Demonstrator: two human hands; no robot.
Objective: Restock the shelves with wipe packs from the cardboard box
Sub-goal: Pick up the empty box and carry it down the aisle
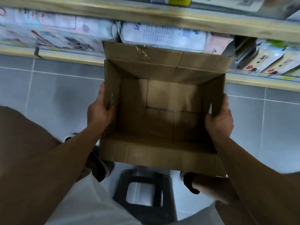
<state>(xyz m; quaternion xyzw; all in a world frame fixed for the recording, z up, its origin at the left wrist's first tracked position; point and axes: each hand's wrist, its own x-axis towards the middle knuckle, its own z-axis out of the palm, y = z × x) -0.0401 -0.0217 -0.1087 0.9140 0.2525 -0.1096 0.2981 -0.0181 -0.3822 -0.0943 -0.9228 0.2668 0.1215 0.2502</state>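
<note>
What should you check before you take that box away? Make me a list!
1. Cardboard box has no packs left inside: ok.
2. Left hand grips its side wall: ok.
3. Right hand grips the other side wall: ok.
4. Wipe packs sit on the shelf: ok.
5. Stool by the feet is out of the way: not ok.
6. Room behind to step back: cannot tell.

dark plastic stool (pixel 144 192) on grey tiled floor (pixel 48 88)

yellow price tag (pixel 179 1): digits, blurred, unreadable
white pack (pixel 164 36): blue logo, fine print, illegible
other packs: nothing legible
</note>
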